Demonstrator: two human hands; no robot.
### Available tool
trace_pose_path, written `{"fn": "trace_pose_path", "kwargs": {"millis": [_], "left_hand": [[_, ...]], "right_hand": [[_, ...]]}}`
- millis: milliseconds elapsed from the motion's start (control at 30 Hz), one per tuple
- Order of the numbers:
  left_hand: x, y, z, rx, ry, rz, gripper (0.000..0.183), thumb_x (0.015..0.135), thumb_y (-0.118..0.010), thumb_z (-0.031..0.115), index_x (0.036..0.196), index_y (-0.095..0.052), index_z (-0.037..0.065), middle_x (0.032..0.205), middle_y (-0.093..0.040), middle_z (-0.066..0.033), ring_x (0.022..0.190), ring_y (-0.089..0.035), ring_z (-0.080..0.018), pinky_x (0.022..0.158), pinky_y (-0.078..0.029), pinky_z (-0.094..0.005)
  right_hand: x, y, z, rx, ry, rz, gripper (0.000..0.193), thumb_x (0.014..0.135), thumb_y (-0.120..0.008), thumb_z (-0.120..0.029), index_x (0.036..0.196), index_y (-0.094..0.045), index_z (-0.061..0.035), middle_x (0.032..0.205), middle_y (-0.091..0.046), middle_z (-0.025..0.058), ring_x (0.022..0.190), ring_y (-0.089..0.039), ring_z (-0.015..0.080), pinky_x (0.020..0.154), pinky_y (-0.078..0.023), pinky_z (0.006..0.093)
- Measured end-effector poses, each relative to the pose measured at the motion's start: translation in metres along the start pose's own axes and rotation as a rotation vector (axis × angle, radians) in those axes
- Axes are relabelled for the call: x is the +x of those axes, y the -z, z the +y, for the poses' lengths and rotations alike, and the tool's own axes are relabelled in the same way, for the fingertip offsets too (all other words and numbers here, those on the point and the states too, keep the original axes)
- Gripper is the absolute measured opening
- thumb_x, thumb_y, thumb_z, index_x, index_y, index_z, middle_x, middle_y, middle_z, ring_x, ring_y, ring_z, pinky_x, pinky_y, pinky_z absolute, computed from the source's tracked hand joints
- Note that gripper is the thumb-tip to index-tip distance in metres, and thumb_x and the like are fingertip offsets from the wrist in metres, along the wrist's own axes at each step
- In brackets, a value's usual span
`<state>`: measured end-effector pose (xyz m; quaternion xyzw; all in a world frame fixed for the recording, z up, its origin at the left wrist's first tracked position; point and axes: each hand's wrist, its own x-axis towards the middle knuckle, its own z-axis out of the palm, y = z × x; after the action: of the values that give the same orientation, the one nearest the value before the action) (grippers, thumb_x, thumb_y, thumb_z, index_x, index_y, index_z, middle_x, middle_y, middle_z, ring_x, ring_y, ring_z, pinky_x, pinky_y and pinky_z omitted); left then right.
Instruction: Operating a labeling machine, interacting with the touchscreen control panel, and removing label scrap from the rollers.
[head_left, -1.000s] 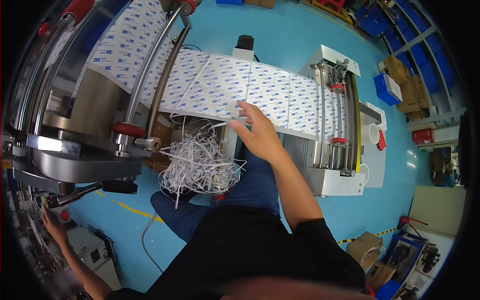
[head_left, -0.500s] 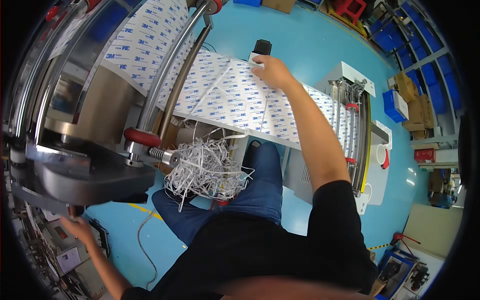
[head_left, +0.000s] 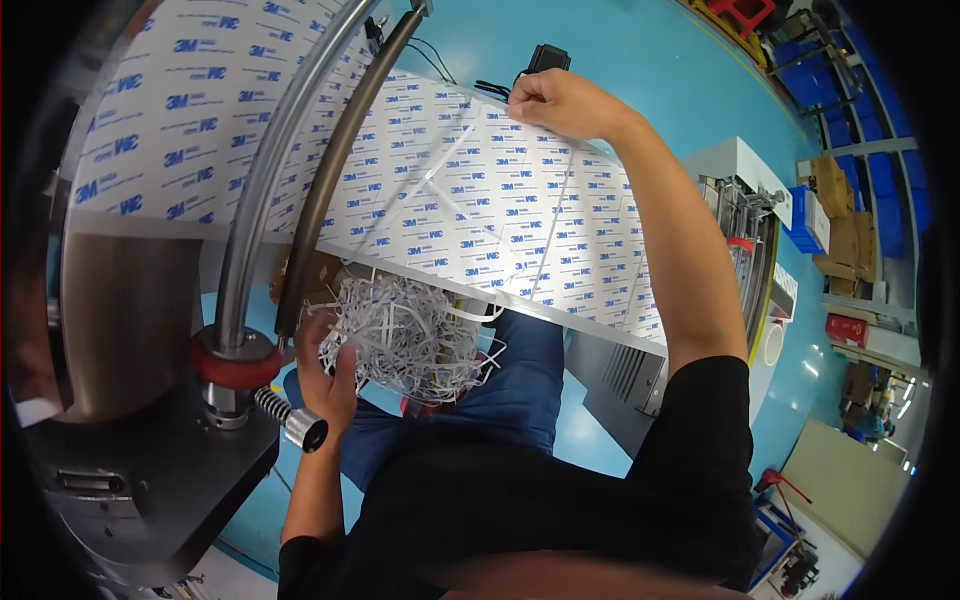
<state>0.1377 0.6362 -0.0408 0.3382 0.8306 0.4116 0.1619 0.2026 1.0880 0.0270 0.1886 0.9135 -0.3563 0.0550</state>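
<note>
A white sheet with blue print (head_left: 480,200) runs across the machine bed from the metal rollers, with diagonal and crosswise lines on it. At its far edge, my right hand (head_left: 562,103) has its fingers curled and pressed together; what they pinch, if anything, is hidden. My left hand (head_left: 328,385) is open, thumb apart from the fingers, beside a tangled heap of narrow white strips (head_left: 410,335). Its fingertips are partly blurred near the lower end of the dark roller (head_left: 345,170). A looped white strip (head_left: 490,312) hangs at the sheet's near edge.
A shiny steel roller (head_left: 265,170) with a red collar (head_left: 235,362) and a spring-loaded knob (head_left: 300,428) stands close on the left. A second roller assembly (head_left: 740,215) is on the right. Beyond the sheet sits a black boxy part (head_left: 550,58). Shelves with blue bins (head_left: 880,180) line the right.
My left hand has come from the lower left, by the machine's underside, up to the strip heap. My right hand stays at the sheet's far edge, fingers more curled. The view has shifted.
</note>
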Motion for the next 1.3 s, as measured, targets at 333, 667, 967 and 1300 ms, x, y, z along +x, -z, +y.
{"fn": "trace_pose_path", "kwargs": {"millis": [333,667,967,1300], "left_hand": [[0.037,-0.037,0.02,-0.435,-0.01,-0.039,0.051,0.093,-0.051,0.008,0.139,-0.033,-0.002,0.138,-0.044,-0.0155,0.129,-0.041,-0.0253,0.109,-0.027,-0.0367],[0.051,-0.034,0.045,-0.618,0.108,-0.111,0.035,0.096,-0.05,0.011,0.129,-0.044,0.001,0.107,-0.059,-0.0083,0.101,-0.054,-0.0133,0.094,-0.039,-0.0284],[0.044,-0.026,0.05,-0.582,0.191,-0.037,0.014,0.098,-0.048,0.012,0.093,-0.058,0.003,0.08,-0.059,-0.0027,0.079,-0.055,-0.0103,0.084,-0.042,-0.0277],[0.021,-0.013,0.03,-0.596,0.023,-0.111,0.007,0.092,-0.055,0.003,0.085,-0.054,0.001,0.081,-0.058,-0.0035,0.079,-0.056,-0.0103,0.075,-0.044,-0.0248]], "right_hand": [[0.007,0.022,0.01,0.016,0.073,0.125,0.022,0.093,-0.057,-0.027,0.095,-0.066,-0.0062,0.084,-0.066,0.0043,0.076,-0.058,0.0151,0.071,-0.045,0.0287],[0.009,-0.002,0.003,-0.038,0.084,-0.003,0.015,0.09,-0.061,-0.02,0.091,-0.068,-0.0063,0.078,-0.067,0.0032,0.071,-0.058,0.0121,0.066,-0.046,0.0268],[0.012,-0.001,-0.03,0.035,0.206,0.25,0.016,0.091,-0.062,-0.023,0.088,-0.067,-0.0072,0.076,-0.065,0.0026,0.065,-0.056,0.0102,0.06,-0.045,0.0259],[-0.011,-0.014,-0.042,0.146,0.182,0.095,0.019,0.092,-0.062,-0.021,0.1,-0.065,-0.0044,0.086,-0.065,0.0026,0.075,-0.057,0.0097,0.069,-0.046,0.0242]]}}
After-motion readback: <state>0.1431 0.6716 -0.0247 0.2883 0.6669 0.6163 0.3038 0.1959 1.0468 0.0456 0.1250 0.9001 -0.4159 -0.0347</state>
